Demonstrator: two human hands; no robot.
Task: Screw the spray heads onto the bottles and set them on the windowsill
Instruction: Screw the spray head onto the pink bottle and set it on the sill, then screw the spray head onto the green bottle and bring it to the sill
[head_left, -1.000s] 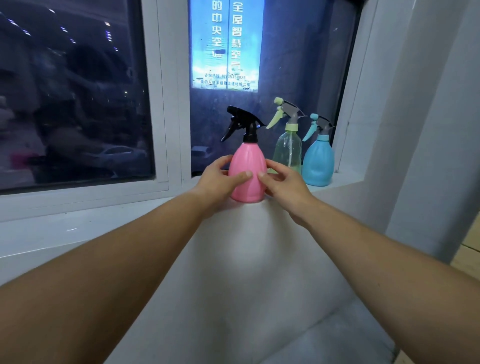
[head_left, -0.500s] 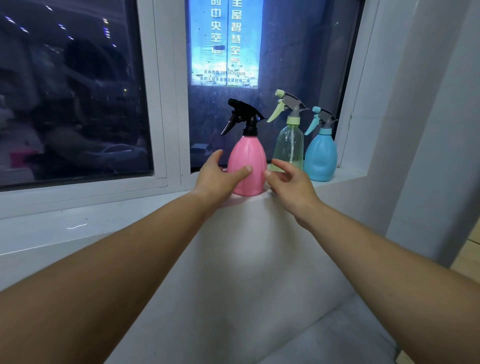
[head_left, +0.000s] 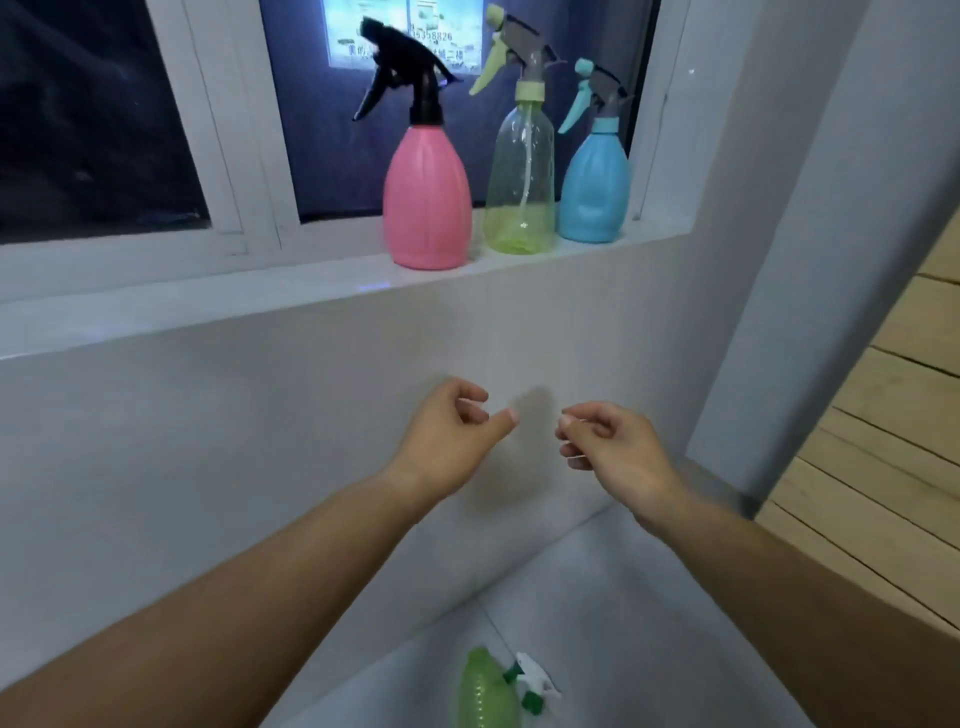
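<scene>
Below the windowsill (head_left: 322, 291), left hand (head_left: 449, 441) and right hand (head_left: 615, 449) hang loosely curled, holding nothing.

Three bottles (head_left: 519, 176) on windowsill (head_left: 208, 306) — upright

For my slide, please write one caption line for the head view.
Both empty hands, left and right, hang below the windowsill with three bottles.

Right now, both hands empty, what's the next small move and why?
Probably lower a hand to the green bottle on the floor. Pink bottle, clear bottle and blue bottle already stand capped on the windowsill; left hand and right hand hold nothing.
</scene>
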